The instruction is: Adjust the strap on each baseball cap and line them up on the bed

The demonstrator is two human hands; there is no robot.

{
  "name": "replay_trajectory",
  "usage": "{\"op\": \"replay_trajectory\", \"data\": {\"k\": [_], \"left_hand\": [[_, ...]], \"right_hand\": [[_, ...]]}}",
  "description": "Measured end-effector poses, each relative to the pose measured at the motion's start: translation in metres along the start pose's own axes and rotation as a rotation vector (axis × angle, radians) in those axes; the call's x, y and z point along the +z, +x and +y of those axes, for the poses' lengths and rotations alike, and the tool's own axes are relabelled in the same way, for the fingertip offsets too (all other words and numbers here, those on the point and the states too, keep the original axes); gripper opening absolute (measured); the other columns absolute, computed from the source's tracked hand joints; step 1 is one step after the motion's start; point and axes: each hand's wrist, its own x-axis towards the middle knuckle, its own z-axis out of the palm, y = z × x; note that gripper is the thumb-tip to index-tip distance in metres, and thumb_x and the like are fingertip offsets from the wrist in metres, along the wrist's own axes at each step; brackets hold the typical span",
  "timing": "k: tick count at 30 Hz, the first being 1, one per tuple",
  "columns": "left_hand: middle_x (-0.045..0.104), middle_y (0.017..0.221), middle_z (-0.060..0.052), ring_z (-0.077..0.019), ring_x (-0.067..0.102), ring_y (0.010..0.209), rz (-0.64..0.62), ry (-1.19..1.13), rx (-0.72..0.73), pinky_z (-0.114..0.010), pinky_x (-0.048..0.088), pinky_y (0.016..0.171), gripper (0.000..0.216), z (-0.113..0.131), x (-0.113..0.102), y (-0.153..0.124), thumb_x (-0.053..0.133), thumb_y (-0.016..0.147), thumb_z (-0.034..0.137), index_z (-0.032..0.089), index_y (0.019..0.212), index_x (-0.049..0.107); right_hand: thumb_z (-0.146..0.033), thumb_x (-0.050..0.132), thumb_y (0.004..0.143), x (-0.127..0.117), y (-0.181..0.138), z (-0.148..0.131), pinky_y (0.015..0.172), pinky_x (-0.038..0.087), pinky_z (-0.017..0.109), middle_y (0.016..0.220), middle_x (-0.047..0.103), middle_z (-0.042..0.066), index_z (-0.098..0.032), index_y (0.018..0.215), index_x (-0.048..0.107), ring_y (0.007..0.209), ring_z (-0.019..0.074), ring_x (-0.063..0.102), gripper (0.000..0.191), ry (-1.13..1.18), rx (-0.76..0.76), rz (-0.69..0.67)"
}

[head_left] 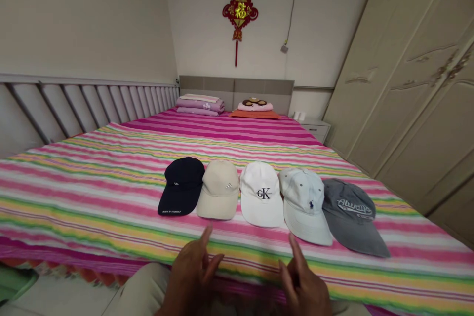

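Striped cloth [92, 182] covers the bed [211, 86] between railing [92, 82] and wardrobe [400, 84]. Five caps [261, 182] lie on it in a row; left hand [192, 266] and right hand [305, 281], thumbs and forefingers spread, point toward them.

I see five caps [261, 180] side by side in a row on the bed [96, 177], left hand [194, 264] and right hand [304, 276] both on the row's near side. Far behind the caps: two bedding stacks [202, 105] in front of the headboard [207, 85]. Rail [97, 103] along the bed's left, nightstand [314, 128] off its far right corner, wardrobe [400, 94] right. Wall hanging [240, 11] above headboard.
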Motion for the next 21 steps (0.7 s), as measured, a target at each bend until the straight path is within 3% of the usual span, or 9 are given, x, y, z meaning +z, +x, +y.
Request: {"op": "replay_trajectory", "data": {"k": [3, 6, 13, 18, 21], "left_hand": [[0.046, 0.042, 0.008, -0.0116, 0.047, 0.034, 0.123, 0.172, 0.04, -0.021, 0.033, 0.037, 0.063, 0.016, -0.024, 0.018, 0.043, 0.084, 0.03, 0.008, 0.136, 0.014], [0.044, 0.039, 0.008, -0.012, 0.046, 0.033, 0.177, 0.259, 0.131, -0.021, 0.029, 0.035, 0.063, 0.031, -0.041, 0.03, 0.035, 0.085, 0.019, 0.004, 0.137, 0.003], [0.039, 0.037, 0.01, -0.0096, 0.035, 0.027, 0.194, 0.208, 0.21, -0.019, 0.026, 0.032, 0.069, 0.041, -0.058, 0.041, 0.034, 0.078, 0.007, 0.002, 0.137, -0.002], [0.038, 0.037, 0.011, -0.0089, 0.033, 0.027, 0.164, 0.129, 0.194, -0.019, 0.028, 0.033, 0.074, 0.039, -0.058, 0.036, 0.035, 0.074, 0.005, 0.005, 0.137, -0.004], [0.038, 0.038, 0.01, -0.009, 0.034, 0.029, 0.183, 0.081, 0.146, -0.02, 0.03, 0.036, 0.071, 0.037, -0.052, 0.031, 0.04, 0.077, 0.011, 0.007, 0.138, 0.003]], "right_hand": [[-0.022, 0.038, 0.087, -0.03, 0.024, -0.016, 0.036, 0.035, 0.022, 0.044, 0.051, -0.003, -0.006, 0.139, 0.008, 0.033, 0.0145, 0.048, 0.063, -0.248, -0.124, 0.187], [-0.019, 0.036, 0.087, -0.053, 0.045, -0.034, 0.035, 0.034, 0.024, 0.041, 0.049, -0.004, -0.001, 0.138, 0.002, 0.03, 0.0153, 0.044, 0.065, -0.33, -0.17, 0.258], [-0.014, 0.043, 0.083, -0.072, 0.057, -0.05, 0.038, 0.037, 0.025, 0.039, 0.043, -0.008, 0.0, 0.138, -0.001, 0.029, 0.0137, 0.038, 0.072, -0.317, -0.185, 0.326], [-0.015, 0.044, 0.082, -0.073, 0.052, -0.053, 0.04, 0.039, 0.024, 0.039, 0.04, -0.01, -0.004, 0.138, -0.001, 0.032, 0.0131, 0.039, 0.073, -0.272, -0.146, 0.333], [-0.018, 0.042, 0.085, -0.072, 0.05, -0.05, 0.039, 0.039, 0.025, 0.038, 0.042, -0.009, -0.004, 0.138, -0.004, 0.031, 0.014, 0.041, 0.072, -0.222, -0.134, 0.288]]}}
